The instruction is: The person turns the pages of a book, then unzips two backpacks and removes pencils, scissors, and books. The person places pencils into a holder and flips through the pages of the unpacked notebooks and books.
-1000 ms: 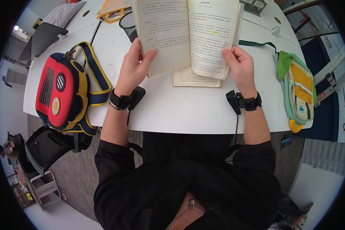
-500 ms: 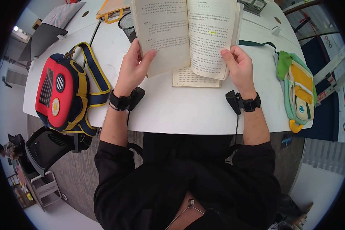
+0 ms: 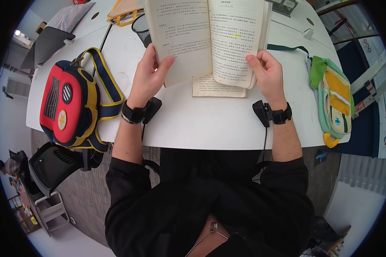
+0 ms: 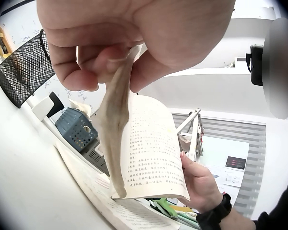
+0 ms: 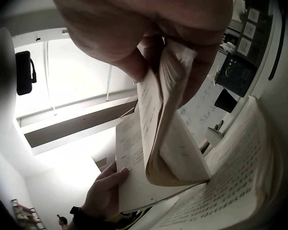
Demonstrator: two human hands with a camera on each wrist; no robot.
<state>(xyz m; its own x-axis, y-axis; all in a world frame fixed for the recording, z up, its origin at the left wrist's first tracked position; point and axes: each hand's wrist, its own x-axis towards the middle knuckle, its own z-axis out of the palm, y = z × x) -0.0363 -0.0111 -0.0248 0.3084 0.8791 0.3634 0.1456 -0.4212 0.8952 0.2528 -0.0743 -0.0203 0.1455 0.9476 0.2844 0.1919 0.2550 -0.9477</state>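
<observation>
An open book (image 3: 182,47) with yellowed printed pages is held up over the desk, a yellow highlight on its right page. My left hand (image 3: 148,79) grips the lower left edge, thumb on the page and fingers behind. At the lower right edge, my right hand (image 3: 269,77) pinches the pages the same way. In the left wrist view the page edge sits between thumb and curled fingers of the left hand (image 4: 129,38). The right wrist view shows the right hand (image 5: 149,33) pinching a bent stack of pages. Beneath lies a second open book (image 3: 221,91), partly hidden.
A red and navy backpack (image 3: 66,103) lies at the left of the white desk (image 3: 201,124). On the right is a green and yellow bag (image 3: 336,103). Behind the held book stand a black mesh pen holder (image 3: 140,28) and a grey basket (image 3: 284,6). A dark laptop (image 3: 51,43) is far left.
The held book has shifted very slightly to the left in the head view, both hands keeping their grip. Otherwise the scene stays the same.
</observation>
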